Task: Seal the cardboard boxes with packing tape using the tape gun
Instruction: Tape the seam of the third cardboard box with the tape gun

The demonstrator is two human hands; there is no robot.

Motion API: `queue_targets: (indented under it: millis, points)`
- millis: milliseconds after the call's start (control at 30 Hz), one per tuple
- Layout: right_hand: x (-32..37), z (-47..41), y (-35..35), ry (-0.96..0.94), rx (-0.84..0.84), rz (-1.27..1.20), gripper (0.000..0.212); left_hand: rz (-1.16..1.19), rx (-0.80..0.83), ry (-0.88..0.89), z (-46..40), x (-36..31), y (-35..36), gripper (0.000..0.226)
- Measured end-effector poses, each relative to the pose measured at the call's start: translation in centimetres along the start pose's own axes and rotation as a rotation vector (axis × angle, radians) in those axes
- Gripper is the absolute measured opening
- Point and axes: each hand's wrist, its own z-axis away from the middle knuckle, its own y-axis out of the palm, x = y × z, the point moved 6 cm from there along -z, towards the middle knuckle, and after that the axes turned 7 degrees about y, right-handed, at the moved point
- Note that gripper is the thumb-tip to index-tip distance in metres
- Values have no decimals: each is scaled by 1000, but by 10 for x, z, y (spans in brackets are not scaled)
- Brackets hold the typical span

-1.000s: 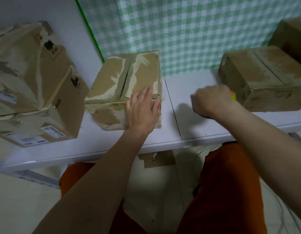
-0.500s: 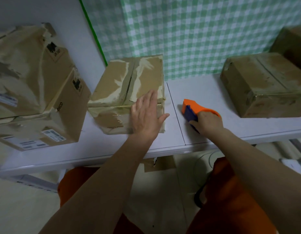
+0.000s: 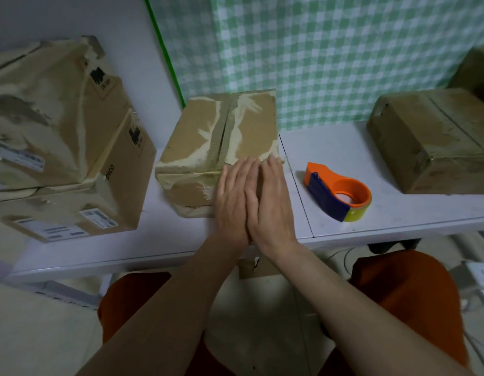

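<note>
A person's left hand [image 3: 233,202] and right hand [image 3: 273,204] lie flat, fingers straight and side by side, against the near right face of a worn cardboard box [image 3: 221,142] at the middle of a white table [image 3: 357,156]; neither hand grips anything. The orange and blue tape gun [image 3: 338,192] rests alone on the table just right of the box. Two stacked boxes [image 3: 62,137] sit at the left, another box [image 3: 436,139] at the far right, apparently already taped.
</note>
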Motion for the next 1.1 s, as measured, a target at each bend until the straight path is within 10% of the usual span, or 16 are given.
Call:
queue_targets:
  millis: [700,900,1100]
  points:
    - [-34,-51,4,568,128,-493,55,346,141,-75,-1,8,-26,87]
    - [-35,-59,-7,512,284,-467,52,296,-175,-524,27,74,-64,75]
    - [-39,-59,-6,562,102,-536,50,625,-108,-799,49,115,-52,67]
